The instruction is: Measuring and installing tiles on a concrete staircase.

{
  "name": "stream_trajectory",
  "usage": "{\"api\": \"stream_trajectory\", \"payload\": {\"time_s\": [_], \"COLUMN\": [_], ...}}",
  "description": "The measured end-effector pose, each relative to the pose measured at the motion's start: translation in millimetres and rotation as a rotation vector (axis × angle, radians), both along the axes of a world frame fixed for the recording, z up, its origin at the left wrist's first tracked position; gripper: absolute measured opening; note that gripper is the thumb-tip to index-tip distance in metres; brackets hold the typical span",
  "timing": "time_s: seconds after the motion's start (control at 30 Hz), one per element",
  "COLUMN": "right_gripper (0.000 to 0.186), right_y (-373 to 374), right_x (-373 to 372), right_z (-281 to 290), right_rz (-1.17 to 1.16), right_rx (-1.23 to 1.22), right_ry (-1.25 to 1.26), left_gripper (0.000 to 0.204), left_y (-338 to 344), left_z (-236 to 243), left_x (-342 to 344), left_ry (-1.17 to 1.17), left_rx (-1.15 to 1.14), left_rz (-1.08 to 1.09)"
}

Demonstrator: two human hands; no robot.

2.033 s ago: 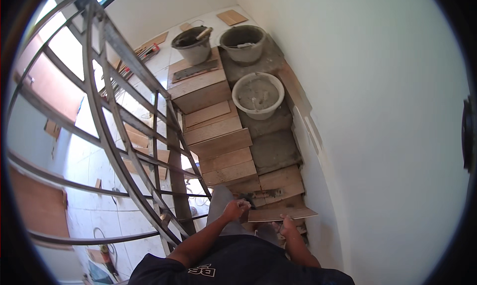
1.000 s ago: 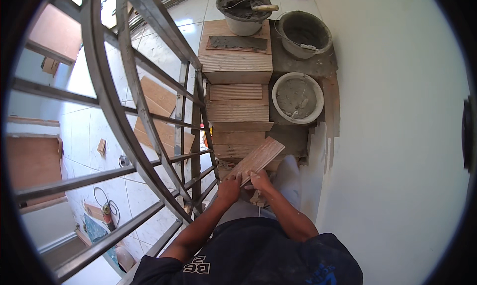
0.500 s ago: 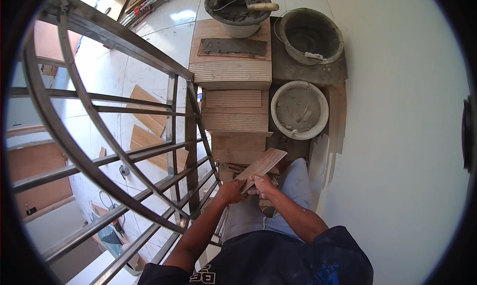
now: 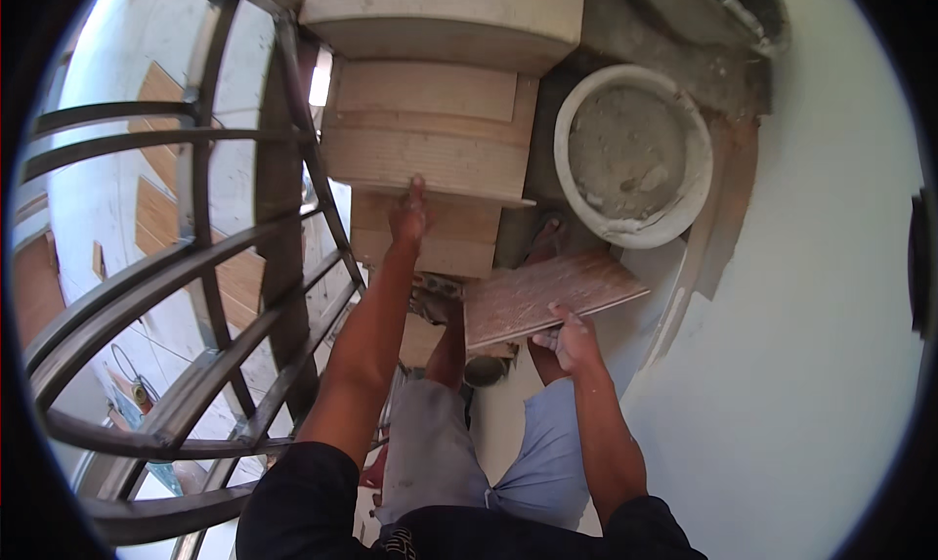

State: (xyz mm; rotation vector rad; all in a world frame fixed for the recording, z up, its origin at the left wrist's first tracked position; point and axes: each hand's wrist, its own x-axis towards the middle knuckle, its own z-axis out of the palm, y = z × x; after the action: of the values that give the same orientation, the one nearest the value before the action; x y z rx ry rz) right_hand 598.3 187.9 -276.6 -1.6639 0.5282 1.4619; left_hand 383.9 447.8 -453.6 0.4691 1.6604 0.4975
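My right hand [image 4: 570, 340] grips the near edge of a brown wood-look tile [image 4: 547, 294], held flat above my knees. My left hand [image 4: 408, 215] reaches forward with its fingertips touching the front edge of a tiled stair step [image 4: 430, 159]. A white bucket [image 4: 633, 154] holding grey mortar stands on the step just beyond the tile, to the right. My legs in grey shorts stand on the lower steps, partly hiding them.
A dark metal stair railing [image 4: 234, 267] curves along my left. A white wall [image 4: 811, 316] closes the right side. More tiled steps [image 4: 440, 18] descend ahead, with another bucket [image 4: 723, 8] at the top edge. Loose tiles lie on the floor below at left.
My left hand has let go of the tile and reached out to the step edge. The tile is now held by my right hand alone, and my head has moved closer to the steps.
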Motion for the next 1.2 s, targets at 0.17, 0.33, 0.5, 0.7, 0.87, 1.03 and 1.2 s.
{"api": "stream_trajectory", "payload": {"time_s": [0.17,0.33,0.5,0.7,0.87,1.03,1.2], "right_gripper": [0.037,0.037,0.04,0.042,0.04,0.043,0.051], "right_y": [0,3,5,1,28,27,29], "right_x": [6,0,-23,-43,-70,-59,-55], "right_z": [10,15,10,-7,0,-6,2], "right_rz": [-0.129,-0.135,-0.039,0.235,0.423,0.484,0.492], "right_rx": [-0.019,-0.018,-0.033,-0.132,-0.138,-0.174,-0.243], "right_ry": [-0.089,-0.099,-0.051,-0.064,-0.001,-0.047,-0.137], "left_gripper": [0.084,0.097,0.098,0.102,0.113,0.114,0.107], "left_y": [-7,-9,-13,-14,28,33,16], "left_z": [6,3,-1,4,-15,8,18], "left_x": [13,-16,-37,-23,-64,-57,-63], "left_ry": [-0.031,0.102,0.081,0.02,0.216,0.142,0.104], "left_rx": [0.117,0.07,0.12,0.271,0.608,0.46,0.44], "left_rz": [0.02,-0.144,-0.22,0.256,0.205,0.165,0.121]}}
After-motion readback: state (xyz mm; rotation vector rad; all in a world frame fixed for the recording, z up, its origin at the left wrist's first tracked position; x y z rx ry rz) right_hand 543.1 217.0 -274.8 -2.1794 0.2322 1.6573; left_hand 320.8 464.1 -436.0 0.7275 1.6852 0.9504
